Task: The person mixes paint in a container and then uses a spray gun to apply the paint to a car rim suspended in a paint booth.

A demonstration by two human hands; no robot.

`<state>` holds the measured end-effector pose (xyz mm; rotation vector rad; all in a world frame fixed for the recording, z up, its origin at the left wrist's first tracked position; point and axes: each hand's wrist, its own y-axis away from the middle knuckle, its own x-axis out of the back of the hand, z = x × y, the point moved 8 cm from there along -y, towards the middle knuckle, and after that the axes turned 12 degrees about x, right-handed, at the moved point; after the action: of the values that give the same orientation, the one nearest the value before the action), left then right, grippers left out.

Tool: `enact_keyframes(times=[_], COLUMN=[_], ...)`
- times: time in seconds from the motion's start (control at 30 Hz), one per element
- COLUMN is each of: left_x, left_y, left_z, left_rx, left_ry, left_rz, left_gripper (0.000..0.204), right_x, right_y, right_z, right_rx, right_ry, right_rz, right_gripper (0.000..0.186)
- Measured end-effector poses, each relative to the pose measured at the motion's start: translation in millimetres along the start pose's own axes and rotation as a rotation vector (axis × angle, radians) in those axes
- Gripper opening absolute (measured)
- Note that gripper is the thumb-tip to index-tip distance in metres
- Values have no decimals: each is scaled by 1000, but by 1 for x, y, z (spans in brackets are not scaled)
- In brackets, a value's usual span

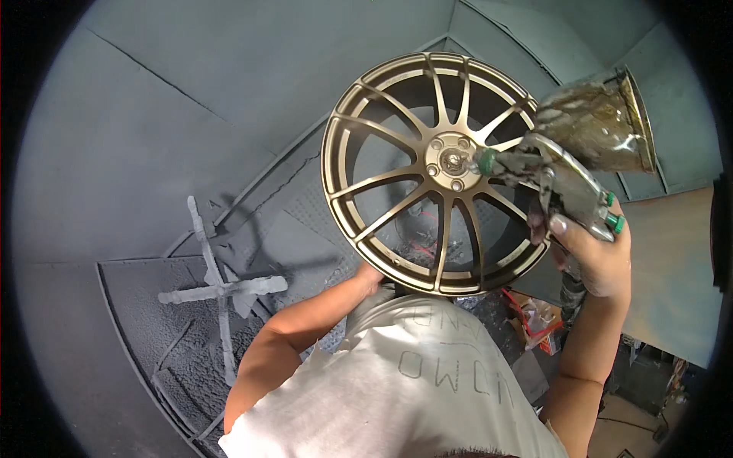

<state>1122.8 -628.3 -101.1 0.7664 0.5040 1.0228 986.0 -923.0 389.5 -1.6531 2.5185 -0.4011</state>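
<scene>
A bronze multi-spoke wheel rim (388, 189) fills the upper middle, facing up toward me. My right hand (592, 252) is closed on a metal spray gun (573, 191) with green fittings and a paint-smeared cup (592, 130), held over the wheel's right side. The gun's nozzle overlaps the hub in this view. My left hand (369, 275) is at the lower-left edge of the wheel, its fingers hidden behind the rim.
A grey cross-shaped stand (252, 286) stands at lower left on a paint-crusted surface. Grey panelled walls (168, 122) surround the wheel. Cardboard boxes and red items (538, 320) lie at lower right, with dark equipment and a cable beyond.
</scene>
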Motion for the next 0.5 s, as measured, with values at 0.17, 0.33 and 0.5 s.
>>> enact_keyframes(times=[0.17,0.33,0.5], left_x=[-22,-15,25], left_y=[2,49,51], left_z=[-33,-24,21], left_rx=[-271,24,85], left_ry=[-977,-1156,-936], left_rz=[-184,-520,-209], left_gripper=[39,63,43], right_x=[11,45,86], right_y=[-34,-49,-33], right_z=[7,12,18], right_rx=[74,62,-17], right_ry=[217,276,363], right_rz=[56,199,375], right_gripper=[14,17,19])
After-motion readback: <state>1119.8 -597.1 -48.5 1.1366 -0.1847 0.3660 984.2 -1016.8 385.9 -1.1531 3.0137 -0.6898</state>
